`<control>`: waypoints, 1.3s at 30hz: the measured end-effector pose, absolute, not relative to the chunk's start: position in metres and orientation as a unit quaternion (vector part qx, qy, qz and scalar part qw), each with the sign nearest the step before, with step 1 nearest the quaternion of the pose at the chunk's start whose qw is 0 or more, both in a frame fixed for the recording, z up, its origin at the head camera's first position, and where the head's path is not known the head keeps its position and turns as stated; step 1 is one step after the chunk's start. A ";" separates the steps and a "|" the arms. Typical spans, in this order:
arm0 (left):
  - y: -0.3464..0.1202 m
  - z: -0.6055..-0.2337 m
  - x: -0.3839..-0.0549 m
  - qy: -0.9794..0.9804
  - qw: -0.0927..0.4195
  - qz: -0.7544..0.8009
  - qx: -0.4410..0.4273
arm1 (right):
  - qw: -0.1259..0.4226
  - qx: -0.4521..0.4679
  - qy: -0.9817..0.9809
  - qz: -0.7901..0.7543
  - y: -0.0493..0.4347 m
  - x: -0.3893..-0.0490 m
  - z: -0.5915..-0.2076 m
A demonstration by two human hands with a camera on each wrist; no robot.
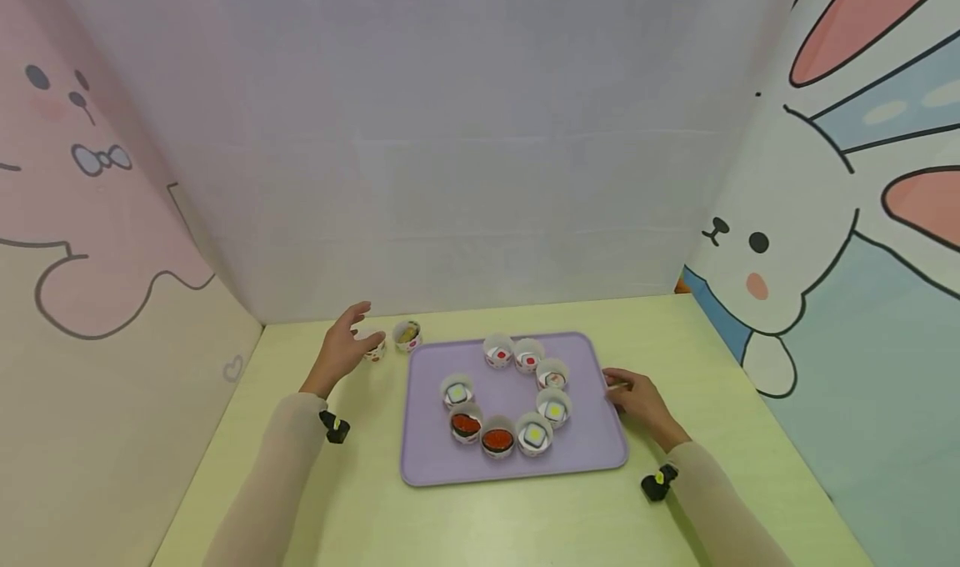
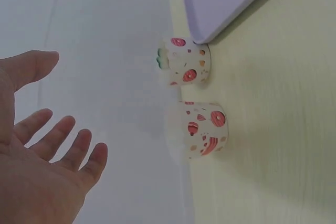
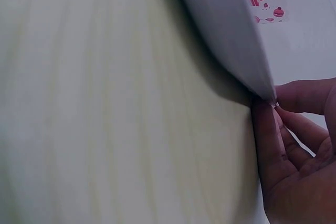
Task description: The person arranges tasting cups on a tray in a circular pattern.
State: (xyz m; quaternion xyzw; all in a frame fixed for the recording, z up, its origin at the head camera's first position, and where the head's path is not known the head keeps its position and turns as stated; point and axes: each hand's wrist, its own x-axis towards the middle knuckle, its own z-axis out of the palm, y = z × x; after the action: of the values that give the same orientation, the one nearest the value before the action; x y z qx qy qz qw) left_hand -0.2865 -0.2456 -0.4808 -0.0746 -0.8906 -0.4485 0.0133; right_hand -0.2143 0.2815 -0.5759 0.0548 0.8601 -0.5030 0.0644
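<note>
My left hand (image 1: pixel 347 354) is over the far left of the table with fingers spread and relaxed, holding nothing. Just beyond its fingertips stands a paper cup (image 2: pixel 205 132) with red cake prints, partly hidden by the hand in the head view. A second printed cup (image 1: pixel 407 336) with a yellowish filling stands beside it, near the tray's corner. On the right, my right hand (image 1: pixel 641 398) pinches the edge of the purple tray (image 1: pixel 588 400) between thumb and fingers. Several cups form an open ring on the tray, among them one with red filling (image 1: pixel 497 441) and one with a white-and-yellow piece (image 1: pixel 534 435).
The pale yellow table (image 1: pixel 480 525) meets a white curtain (image 1: pixel 480 158) at the back. Panels with cartoon animals flank it, a rabbit panel (image 1: pixel 795 267) on the right and a pink one (image 1: pixel 82 250) on the left.
</note>
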 end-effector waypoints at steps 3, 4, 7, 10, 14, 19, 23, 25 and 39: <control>-0.251 -0.486 -0.294 -0.889 -0.003 -0.455 -0.056 | 0.067 0.054 0.860 -0.504 0.282 -0.214 -0.576; -0.252 -0.488 -0.296 -0.886 -0.009 -0.461 -0.050 | 0.066 0.057 0.858 -0.505 0.282 -0.214 -0.576; -0.256 -0.496 -0.301 -0.879 -0.025 -0.474 -0.033 | 0.064 0.051 0.860 -0.503 0.282 -0.214 -0.577; -0.260 -0.505 -0.305 -0.875 -0.037 -0.482 -0.021 | 0.062 0.054 0.858 -0.506 0.282 -0.215 -0.578; -0.265 -0.519 -0.309 -0.870 -0.044 -0.491 -0.005 | 0.062 0.054 0.857 -0.509 0.282 -0.216 -0.579; -0.269 -0.537 -0.313 -0.869 -0.054 -0.492 0.016 | 0.060 0.052 0.858 -0.508 0.283 -0.216 -0.578; -0.272 -0.548 -0.315 -0.868 -0.063 -0.491 0.032 | 0.061 0.051 0.855 -0.513 0.282 -0.215 -0.578; -0.273 -0.553 -0.316 -0.866 -0.064 -0.494 0.037 | 0.062 0.052 0.853 -0.516 0.282 -0.214 -0.577; -0.275 -0.578 -0.322 -0.850 -0.064 -0.518 0.069 | 0.070 0.063 0.849 -0.520 0.279 -0.214 -0.575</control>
State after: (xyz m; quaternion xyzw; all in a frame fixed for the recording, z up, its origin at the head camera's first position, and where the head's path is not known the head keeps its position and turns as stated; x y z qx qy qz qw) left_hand -0.3220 -0.2746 -0.5781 0.0694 -0.8505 -0.5175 -0.0635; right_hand -0.2139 0.2793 -0.5753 0.0629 0.8491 -0.5198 0.0696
